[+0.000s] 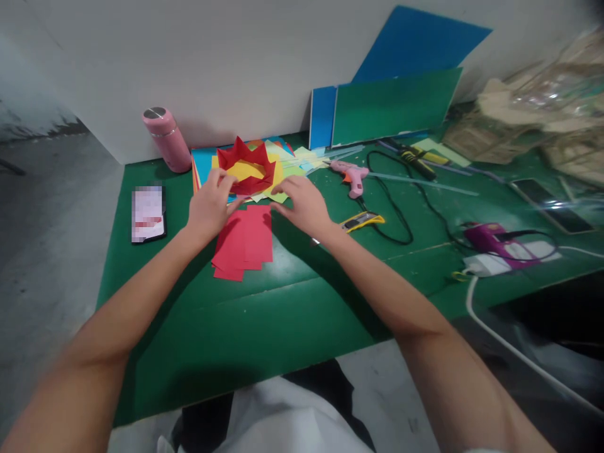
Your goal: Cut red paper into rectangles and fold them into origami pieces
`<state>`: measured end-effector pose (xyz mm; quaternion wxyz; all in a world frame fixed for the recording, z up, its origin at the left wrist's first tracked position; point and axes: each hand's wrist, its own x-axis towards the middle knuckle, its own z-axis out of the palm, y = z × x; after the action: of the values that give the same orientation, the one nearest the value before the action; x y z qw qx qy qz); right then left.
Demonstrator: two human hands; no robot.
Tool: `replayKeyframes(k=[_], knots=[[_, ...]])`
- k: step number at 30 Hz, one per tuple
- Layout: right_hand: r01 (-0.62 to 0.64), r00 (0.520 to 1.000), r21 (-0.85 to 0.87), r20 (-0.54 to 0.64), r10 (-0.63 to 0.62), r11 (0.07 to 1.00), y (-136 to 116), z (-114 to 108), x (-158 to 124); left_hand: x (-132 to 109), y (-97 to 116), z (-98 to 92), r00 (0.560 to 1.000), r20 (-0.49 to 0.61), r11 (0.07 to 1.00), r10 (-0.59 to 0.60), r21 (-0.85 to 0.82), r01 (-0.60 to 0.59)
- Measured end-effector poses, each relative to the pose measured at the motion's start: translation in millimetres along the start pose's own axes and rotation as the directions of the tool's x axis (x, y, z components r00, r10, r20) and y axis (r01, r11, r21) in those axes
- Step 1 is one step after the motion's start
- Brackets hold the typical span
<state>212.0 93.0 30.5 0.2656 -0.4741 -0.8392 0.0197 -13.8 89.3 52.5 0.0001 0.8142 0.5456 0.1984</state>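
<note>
Red paper ring (250, 186) near the back edge of the worktop (264, 333), toward its back left corner; near left rim partly covered by the fingers, underside out of sight. Left hand (212, 204) comes in from the near side, knuckles up, fingers bent at the ring's near left, thumb stretched toward its front; whether it pinches the paper, cannot tell. Right hand (304, 202) just beside the ring's near right, half curled, thumb and fingers parted, nothing seen between them; contact with the rim unclear. Both forearms angle in from the front edge. Ring is pleated, wall standing in sharp points, yellow showing through the middle; beneath it, a fanned pile of coloured sheets (202, 165), partly masked. Directly in front, between the forearms, overlapping red slips (257, 236). Phone (149, 212) near the left edge, screen pixelated; pink flask (167, 141) at the back left corner. Right of the ring, a pink glue gun (350, 174); nearer, a yellow cutter (365, 220), partly hidden by the right arm. Green board (396, 107) upright along the back edge. Toward the right end, brown crumpled material (500, 135), blurred and cut off by the view.
</note>
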Motion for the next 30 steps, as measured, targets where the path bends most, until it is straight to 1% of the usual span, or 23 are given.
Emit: replayKeyframes(k=[1, 3, 5, 7, 9, 11, 13, 16, 19, 21, 24, 27, 28, 30], knots=[[0.008, 0.998, 0.026, 0.062, -0.009, 1.000, -3, 2, -9, -13, 3, 2.6, 0.998, 0.007, 0.997, 0.059, -0.053, -0.059], [0.057, 0.981, 0.067, 0.181, -0.068, 0.996, -9, 7, -26, -41, 8, 11.1, 0.985, 0.050, 0.976, 0.164, -0.154, -0.154], [0.075, 0.961, 0.077, 0.260, -0.093, 0.994, -16, 12, -38, -65, 14, 21.5, 0.964, 0.135, 0.959, 0.230, -0.202, -0.200], [0.086, 0.932, 0.058, 0.348, -0.101, 0.995, -22, 15, -46, -81, 17, 29.5, 0.943, 0.231, 0.963, 0.240, -0.180, -0.201], [0.090, 0.908, 0.027, 0.409, -0.093, 0.996, -26, 16, -50, -90, 17, 32.9, 0.923, 0.323, 0.976, 0.210, -0.121, -0.180], [0.081, 0.900, -0.003, 0.431, -0.072, 0.997, -26, 14, -53, -94, 15, 31.9, 0.910, 0.376, 0.985, 0.174, -0.053, -0.166], [0.067, 0.900, -0.016, 0.434, -0.053, 0.998, -25, 11, -57, -97, 10, 28.3, 0.909, 0.395, 0.988, 0.134, 0.013, -0.152], [0.052, 0.903, 0.012, 0.427, -0.052, 0.999, -23, 4, -63, -104, 5, 20.3, 0.921, 0.384, 0.990, 0.066, 0.093, -0.110], [0.041, 0.911, 0.062, 0.408, -0.062, 0.997, -24, -2, -67, -104, 7, 9.9, 0.938, 0.345, 0.991, 0.019, 0.120, -0.064], [0.037, 0.915, 0.090, 0.396, -0.070, 0.995, -25, -5, -68, -97, 14, 3.9, 0.957, 0.292, 0.996, 0.009, 0.082, -0.034], [0.039, 0.914, 0.133, 0.397, -0.089, 0.990, -26, -6, -67, -80, 29, 1.8, 0.965, 0.257, 0.996, 0.056, -0.075, -0.038], [0.023, 0.918, 0.176, 0.386, -0.090, 0.984, -24, -4, -67, -68, 45, 9.2, 0.967, 0.250, 0.988, 0.053, -0.151, -0.015], [0.016, 0.921, 0.189, 0.380, -0.088, 0.982, -23, -3, -68, -67, 50, 13.1, 0.967, 0.245, 0.983, 0.070, -0.181, -0.026], [0.002, 0.926, 0.210, 0.370, -0.082, 0.978, -21, -1, -68, -71, 57, 21.0, 0.962, 0.234, 0.965, 0.141, -0.248, -0.082]])
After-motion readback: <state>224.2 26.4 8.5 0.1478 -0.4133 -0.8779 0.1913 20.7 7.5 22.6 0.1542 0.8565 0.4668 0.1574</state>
